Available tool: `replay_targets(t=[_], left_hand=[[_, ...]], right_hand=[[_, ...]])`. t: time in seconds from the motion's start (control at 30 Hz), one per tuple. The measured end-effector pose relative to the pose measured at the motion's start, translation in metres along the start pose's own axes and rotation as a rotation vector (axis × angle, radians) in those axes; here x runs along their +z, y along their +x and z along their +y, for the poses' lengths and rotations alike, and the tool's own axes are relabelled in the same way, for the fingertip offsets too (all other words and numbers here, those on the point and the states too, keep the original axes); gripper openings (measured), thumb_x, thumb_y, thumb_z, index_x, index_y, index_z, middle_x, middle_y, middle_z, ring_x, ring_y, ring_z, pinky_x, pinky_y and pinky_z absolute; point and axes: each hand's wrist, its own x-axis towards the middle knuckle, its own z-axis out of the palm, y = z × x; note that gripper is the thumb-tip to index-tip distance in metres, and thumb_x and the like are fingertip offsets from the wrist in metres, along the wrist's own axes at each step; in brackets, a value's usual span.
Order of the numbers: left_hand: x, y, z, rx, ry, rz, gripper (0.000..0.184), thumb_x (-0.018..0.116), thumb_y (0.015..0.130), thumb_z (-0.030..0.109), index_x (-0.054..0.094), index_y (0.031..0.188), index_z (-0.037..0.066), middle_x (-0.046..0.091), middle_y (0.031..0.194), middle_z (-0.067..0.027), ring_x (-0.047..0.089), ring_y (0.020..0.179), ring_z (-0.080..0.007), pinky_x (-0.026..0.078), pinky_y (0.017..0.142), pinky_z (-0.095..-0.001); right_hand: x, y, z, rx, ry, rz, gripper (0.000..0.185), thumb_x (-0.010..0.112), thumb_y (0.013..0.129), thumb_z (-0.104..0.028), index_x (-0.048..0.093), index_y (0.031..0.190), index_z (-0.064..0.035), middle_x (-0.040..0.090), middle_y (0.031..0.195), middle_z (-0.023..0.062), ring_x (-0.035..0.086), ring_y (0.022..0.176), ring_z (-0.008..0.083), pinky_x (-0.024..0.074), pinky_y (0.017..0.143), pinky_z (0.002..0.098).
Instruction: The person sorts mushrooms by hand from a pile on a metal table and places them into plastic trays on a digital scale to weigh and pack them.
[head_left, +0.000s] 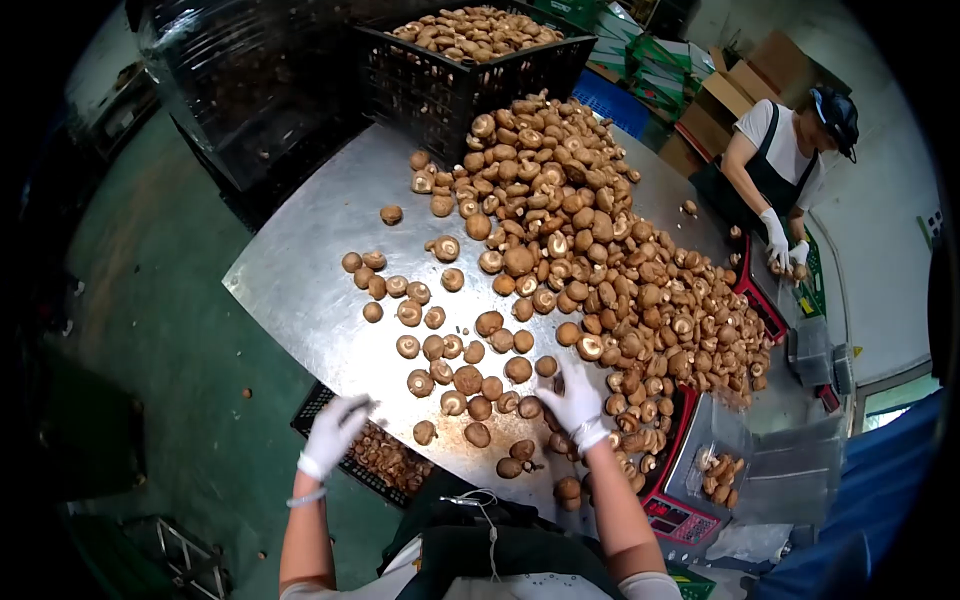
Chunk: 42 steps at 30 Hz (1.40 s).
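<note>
Holds right hand with parted fingers just beside a mushroom on the desk, and left hand near the crate with fingers too blurred to tell whether released or clenched.

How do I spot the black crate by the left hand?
Find the big metal table. At its near-left edge, by the person's left hand, is a black crate holding brown pieces. It sits below the tabletop; the far crate, heaped with mushrooms, rises above.

Mushrooms on table; crate behind, scale right, lower crate left.
</note>
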Motion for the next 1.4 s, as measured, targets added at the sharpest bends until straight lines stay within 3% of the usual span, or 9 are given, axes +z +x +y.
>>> replay_targets(t=[0.2,0.4,0.5,0.67,0.87,1.0,1.07,1.2,1.4], left_hand=[[0.055,0.139,-0.045,0.002,-0.252,0.240,0.034,0.062,0.089,0.020,0.059,0.116,-0.001,0.065,0.106,-0.0143,0.062,0.097,-0.0216,0.048,0.086,-0.0317],[0.114,0.156,0.001,0.091,-0.004,-0.096,0.023,0.064,0.087,0.022,0.066,0.097,0.002,0.067,0.085,-0.0087,0.062,0.078,-0.0155,0.049,0.073,-0.0288],[0.115,0.140,-0.009,0.230,0.048,-0.073,0.019,0.066,0.082,0.021,0.064,0.090,0.004,0.064,0.086,-0.0136,0.062,0.081,-0.0277,0.048,0.076,-0.0353],[0.077,0.100,-0.011,0.076,-0.064,-0.099,0.017,0.064,0.086,0.015,0.064,0.090,-0.001,0.066,0.081,-0.0108,0.060,0.075,-0.0163,0.048,0.071,-0.0291],[0.008,0.065,-0.031,-0.162,0.156,-0.317,0.031,0.060,0.089,0.026,0.064,0.088,-0.004,0.062,0.071,-0.0086,0.054,0.066,-0.0129,0.046,0.064,-0.0315],[-0.018,0.055,-0.010,-0.186,0.287,-0.518,0.033,0.062,0.090,0.029,0.067,0.097,-0.003,0.067,0.080,-0.0089,0.058,0.075,-0.0116,0.049,0.072,-0.0288],[-0.017,0.065,0.002,-0.110,0.105,-0.461,0.029,0.059,0.092,0.024,0.066,0.102,-0.003,0.069,0.086,-0.0092,0.060,0.080,-0.0119,0.049,0.076,-0.0275],[-0.001,0.112,0.001,0.019,0.117,-0.327,0.030,0.055,0.094,0.019,0.061,0.114,-0.002,0.067,0.098,-0.0115,0.062,0.092,-0.0160,0.048,0.084,-0.0284],[0.069,0.157,0.058,0.218,0.054,-0.315,0.032,0.059,0.089,0.013,0.059,0.118,-0.001,0.064,0.112,-0.0143,0.062,0.102,-0.0234,0.047,0.089,-0.0327]], right_hand=[[0.003,0.048,0.012,-0.088,-0.286,-0.350,0.103,0.083,0.058,-0.049,0.030,0.143,-0.0225,0.055,0.109,0.0237,0.061,0.094,0.0392,0.0503,0.078,0.0443],[0.047,0.039,-0.038,-0.110,-0.106,-0.421,0.127,0.083,0.054,-0.053,0.015,0.142,0.0068,0.056,0.111,0.0313,0.062,0.093,0.0419,0.0512,0.078,0.0428],[0.062,0.017,-0.058,-0.167,0.130,-0.425,0.120,0.082,0.059,-0.046,0.012,0.146,-0.0005,0.055,0.113,0.0303,0.061,0.095,0.0419,0.0502,0.080,0.0438],[0.081,-0.008,-0.111,-0.093,0.189,-0.513,0.117,0.082,0.061,-0.029,0.006,0.148,-0.0115,0.048,0.126,0.0237,0.056,0.107,0.0385,0.0506,0.084,0.0436],[0.104,-0.027,-0.147,-0.362,0.237,-0.641,0.118,0.083,0.060,-0.032,0.008,0.149,-0.0157,0.047,0.121,0.0266,0.057,0.101,0.0408,0.0499,0.084,0.0427],[0.068,-0.034,-0.128,-0.440,0.418,-0.568,0.104,0.078,0.068,-0.034,0.015,0.149,-0.0171,0.051,0.123,0.0169,0.059,0.103,0.0372,0.0495,0.085,0.0406],[0.057,-0.041,-0.079,-0.430,0.489,-0.241,0.074,0.069,0.078,-0.039,0.039,0.140,-0.0135,0.057,0.114,0.0166,0.060,0.094,0.0352,0.0499,0.081,0.0412],[-0.081,-0.079,0.013,0.123,0.286,0.185,0.057,0.069,0.077,-0.038,0.055,0.124,-0.0089,0.062,0.094,0.0130,0.062,0.088,0.0305,0.0506,0.078,0.0385],[-0.191,-0.145,0.111,0.329,-0.196,0.566,0.047,0.072,0.075,-0.029,0.060,0.116,-0.0090,0.060,0.088,0.0097,0.059,0.082,0.0269,0.0479,0.075,0.0387]])
